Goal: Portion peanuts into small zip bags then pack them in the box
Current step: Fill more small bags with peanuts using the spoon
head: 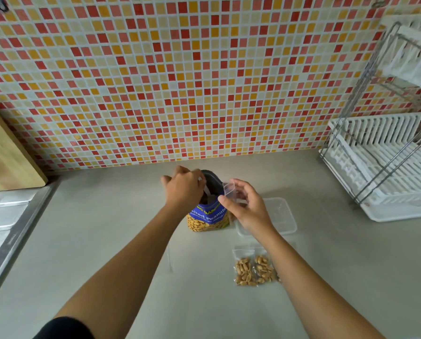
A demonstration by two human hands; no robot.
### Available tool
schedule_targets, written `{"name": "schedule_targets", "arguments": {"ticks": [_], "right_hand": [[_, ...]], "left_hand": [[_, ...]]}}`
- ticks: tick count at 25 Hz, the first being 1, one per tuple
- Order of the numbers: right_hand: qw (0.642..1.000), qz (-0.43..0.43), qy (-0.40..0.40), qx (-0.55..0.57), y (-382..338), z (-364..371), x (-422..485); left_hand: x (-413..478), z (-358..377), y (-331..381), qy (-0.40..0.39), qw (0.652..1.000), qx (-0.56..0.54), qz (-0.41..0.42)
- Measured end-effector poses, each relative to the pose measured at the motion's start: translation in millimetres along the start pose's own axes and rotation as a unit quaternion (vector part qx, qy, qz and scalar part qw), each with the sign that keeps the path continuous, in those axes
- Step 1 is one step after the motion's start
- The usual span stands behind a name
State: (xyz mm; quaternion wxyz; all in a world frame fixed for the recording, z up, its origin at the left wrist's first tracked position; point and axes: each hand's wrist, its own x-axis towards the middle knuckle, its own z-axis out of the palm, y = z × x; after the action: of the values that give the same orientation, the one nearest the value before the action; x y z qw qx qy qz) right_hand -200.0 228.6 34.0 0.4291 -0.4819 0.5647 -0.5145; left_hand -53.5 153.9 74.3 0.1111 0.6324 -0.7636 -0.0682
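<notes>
Left hand: my left hand (183,185) is curled at the mouth of the peanut bag (208,216), fingers dipped in; whether it has closed on nuts I cannot tell.
Right hand: my right hand (245,206) pinches an empty small zip bag (229,189), mouth up.
Key relation: zip bag sits just right of the peanut bag's opening, so my left hand is the nearer one to carry nuts across (a short hop, I judge).
Done so far: two filled bags (254,270) lie near my right forearm; the clear box (281,211) waits behind my right hand.
Writing: "Salted Peanuts", partly legible.
</notes>
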Motion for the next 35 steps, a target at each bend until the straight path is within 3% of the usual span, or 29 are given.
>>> {"name": "schedule_targets", "arguments": {"ticks": [2, 4, 7, 11, 21, 24, 29, 35], "right_hand": [[1.000, -0.003, -0.006, -0.003, 1.9, -0.7, 0.9], [1.000, -0.006, -0.008, -0.010, 2.7, -1.2, 1.5], [1.000, -0.010, -0.009, -0.011, 2.4, -2.7, 1.6], [1.000, -0.005, -0.023, -0.014, 2.0, -3.1, 2.1], [1.000, -0.008, -0.021, -0.010, -2.1, -6.6, -1.3], [0.999, -0.008, -0.027, -0.018, -1.9, -6.6, -2.9], [0.999, -0.020, 0.022, -0.032, -6.9, -4.8, -3.3], [0.974, -0.083, 0.073, -0.200, -15.1, 2.9, 2.5]], "left_hand": [[-2.0, 5.2, 7.4, -0.072, 0.997, 0.004, -0.015], [4.9, 8.1, 3.3, -0.114, 0.989, -0.048, -0.080], [12.2, 4.7, -8.9, -0.080, 0.957, -0.223, -0.169], [9.8, -4.0, -17.3, -0.075, 0.913, -0.354, -0.188], [3.3, -26.0, -33.2, -0.053, 0.857, -0.473, -0.198], [-1.6, -30.9, -35.1, -0.058, 0.853, -0.472, -0.213], [-3.4, -32.4, -53.3, -0.054, 0.835, -0.492, -0.240], [-4.2, -46.8, -67.4, -0.032, 0.810, -0.522, -0.264]]}}
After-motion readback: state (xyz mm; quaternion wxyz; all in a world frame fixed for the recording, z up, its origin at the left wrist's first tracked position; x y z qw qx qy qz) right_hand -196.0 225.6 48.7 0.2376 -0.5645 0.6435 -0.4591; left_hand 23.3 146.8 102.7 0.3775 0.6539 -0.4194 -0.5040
